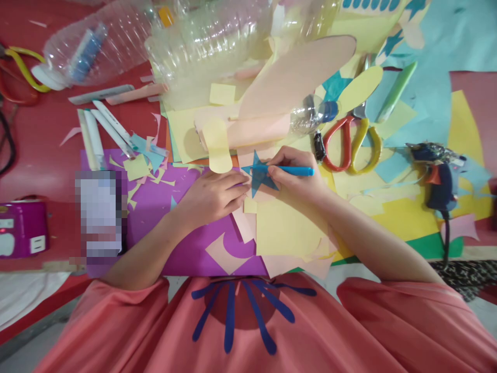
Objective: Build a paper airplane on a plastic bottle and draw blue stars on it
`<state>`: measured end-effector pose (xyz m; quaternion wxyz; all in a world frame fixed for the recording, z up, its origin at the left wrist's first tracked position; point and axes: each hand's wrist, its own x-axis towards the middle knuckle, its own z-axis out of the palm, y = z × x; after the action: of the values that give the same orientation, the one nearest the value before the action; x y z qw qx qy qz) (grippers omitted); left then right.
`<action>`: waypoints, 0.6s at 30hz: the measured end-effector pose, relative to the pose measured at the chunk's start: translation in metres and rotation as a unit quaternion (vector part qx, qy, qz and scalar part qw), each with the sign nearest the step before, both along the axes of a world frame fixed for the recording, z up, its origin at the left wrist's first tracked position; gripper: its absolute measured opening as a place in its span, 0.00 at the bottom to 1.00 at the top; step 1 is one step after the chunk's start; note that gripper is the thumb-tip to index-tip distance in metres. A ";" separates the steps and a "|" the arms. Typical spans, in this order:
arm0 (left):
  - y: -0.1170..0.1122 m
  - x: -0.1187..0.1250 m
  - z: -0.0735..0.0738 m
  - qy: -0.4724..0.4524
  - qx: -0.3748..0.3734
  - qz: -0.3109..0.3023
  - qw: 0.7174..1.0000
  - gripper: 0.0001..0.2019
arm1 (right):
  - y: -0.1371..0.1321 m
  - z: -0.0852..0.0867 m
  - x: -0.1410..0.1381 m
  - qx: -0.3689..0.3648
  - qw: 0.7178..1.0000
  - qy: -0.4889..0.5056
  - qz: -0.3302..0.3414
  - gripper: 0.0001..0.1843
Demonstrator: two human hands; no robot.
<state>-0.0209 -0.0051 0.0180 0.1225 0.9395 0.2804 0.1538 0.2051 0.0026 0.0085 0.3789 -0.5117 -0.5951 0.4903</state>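
Note:
In my right hand (301,160) is a slim blue marker (305,171), pinched between thumb and fingers and pointing left. It lies over a blue paper star (259,180), and the same hand's fingertips are at the star's right side. My left hand (217,194) lies palm down with its fingers stretched out, their tips near the star's left points. A rounded pale yellow paper strip (216,145) sits just above my left fingers. Behind the star lies a clear plastic bottle (305,116) wrapped in pink paper (258,130), with large paper petal shapes beside it.
Scissors (337,145) with red and yellow handles and a glue gun (442,178) lie to the right. Several markers (112,124), paper scraps and a phone (99,212) are at left, near a purple power box (23,228). Large clear bottles (217,41) fill the back.

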 end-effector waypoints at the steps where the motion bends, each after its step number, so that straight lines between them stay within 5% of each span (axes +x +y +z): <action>1: 0.000 0.000 0.000 -0.001 0.003 0.000 1.000 0.16 | 0.000 0.000 0.000 0.003 1.000 0.003 -0.002 0.06; 18: 0.000 -0.001 0.001 0.001 -0.009 0.000 1.000 0.16 | 0.001 0.000 0.002 -0.025 0.999 0.005 0.036 0.09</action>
<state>-0.0215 -0.0049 0.0186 0.1309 0.9385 0.2818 0.1507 0.2069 0.0039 0.0088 0.3510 -0.4972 -0.5989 0.5205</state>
